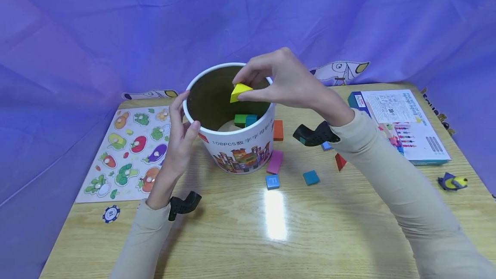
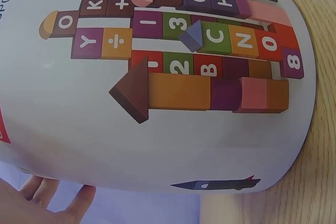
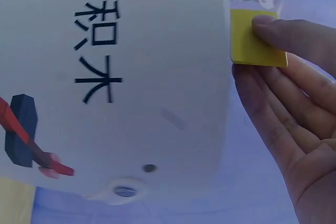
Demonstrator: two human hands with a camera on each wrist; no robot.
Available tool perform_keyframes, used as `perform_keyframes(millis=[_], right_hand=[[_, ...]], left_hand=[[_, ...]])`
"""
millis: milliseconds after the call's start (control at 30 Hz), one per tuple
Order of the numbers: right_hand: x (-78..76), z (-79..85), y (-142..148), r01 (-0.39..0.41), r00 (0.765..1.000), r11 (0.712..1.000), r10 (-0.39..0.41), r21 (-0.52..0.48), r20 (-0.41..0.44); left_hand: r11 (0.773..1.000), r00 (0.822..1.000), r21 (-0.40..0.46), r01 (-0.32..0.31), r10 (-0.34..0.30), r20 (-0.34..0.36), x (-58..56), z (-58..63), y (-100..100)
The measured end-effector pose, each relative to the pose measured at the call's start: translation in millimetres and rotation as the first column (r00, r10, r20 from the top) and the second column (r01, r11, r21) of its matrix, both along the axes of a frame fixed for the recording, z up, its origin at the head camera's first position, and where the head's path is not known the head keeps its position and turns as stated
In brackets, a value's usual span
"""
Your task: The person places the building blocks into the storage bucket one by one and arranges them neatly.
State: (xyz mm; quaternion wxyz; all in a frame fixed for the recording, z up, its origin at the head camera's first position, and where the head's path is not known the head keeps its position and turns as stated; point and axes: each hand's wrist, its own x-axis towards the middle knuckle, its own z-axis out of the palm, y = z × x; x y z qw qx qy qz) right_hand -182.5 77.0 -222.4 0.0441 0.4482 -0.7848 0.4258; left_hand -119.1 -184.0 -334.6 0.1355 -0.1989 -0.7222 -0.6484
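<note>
A white bucket (image 1: 243,152) with printed toy blocks on its side stands upright on the table. My left hand (image 1: 180,139) holds it at the left of its rim, thumb toward the front, fingers along the outer wall. Over the bucket's mouth, my right hand (image 1: 277,79) pinches a yellow triangular block (image 1: 239,91) between thumb and fingers. In the right wrist view a square face of the yellow block (image 3: 254,40) shows beside the rim. Inside the bucket lie a green block (image 1: 240,120) and a blue block (image 1: 251,119).
Right of the bucket lie an orange block (image 1: 278,130), a pink block (image 1: 274,162), a blue letter tile (image 1: 272,181), a teal block (image 1: 311,178) and a red triangle (image 1: 340,162). A vegetable puzzle board (image 1: 104,130) and poker chip (image 1: 111,214) are left; a flat box (image 1: 403,128) is right.
</note>
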Motion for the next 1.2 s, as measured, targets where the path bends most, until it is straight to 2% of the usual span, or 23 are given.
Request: perform_keyframes(millis=[200, 367, 500, 633, 800, 900, 1067, 1200], right_hand=[[-6.8, -5.8, -7, 0.017, 0.999, 1.0, -0.017, 0.01, 0.049], [-4.2, -8.4, -4, -0.002, 0.998, 0.999, -0.001, 0.039, 0.068], [3.9, -9.3, 2, -0.011, 1.0, 0.999, 0.011, 0.045, 0.016], [13.6, -9.4, 14, -0.035, 0.998, 0.999, 0.035, 0.008, -0.044], [26.6, -11.5, 30, -0.096, 0.994, 0.992, 0.091, -0.083, -0.061], [33.2, -15.5, 40, -0.133, 0.99, 0.986, 0.127, -0.102, -0.068], [37.9, -30.4, 60, -0.147, 0.988, 0.987, 0.145, -0.062, -0.044], [42.3, -55.6, 82, -0.096, 0.995, 0.995, 0.097, -0.029, 0.007]], left_hand=[[1.0, 1.0, 0.001, 0.007, -0.007, -0.024, 0.5, 2.1, 0], [1.0, 0.999, 0.015, 0.017, -0.017, -0.045, -0.4, 0.3, -1], [1.0, 0.999, 0.017, 0.019, -0.018, -0.04, -0.8, -0.2, -1], [1.0, 0.999, 0.019, 0.017, -0.016, -0.048, -1.0, 0.5, -2], [1.0, 0.998, 0.017, 0.016, -0.015, -0.06, 0.1, 1.2, -3], [1.0, 0.999, 0.02, 0.018, -0.017, -0.05, 0.6, 1.5, -3], [0.999, 0.999, 0.027, 0.02, -0.018, -0.051, -0.2, 2.8, -2], [0.999, 0.999, 0.029, 0.025, -0.024, -0.045, -0.2, 2.2, 0]])
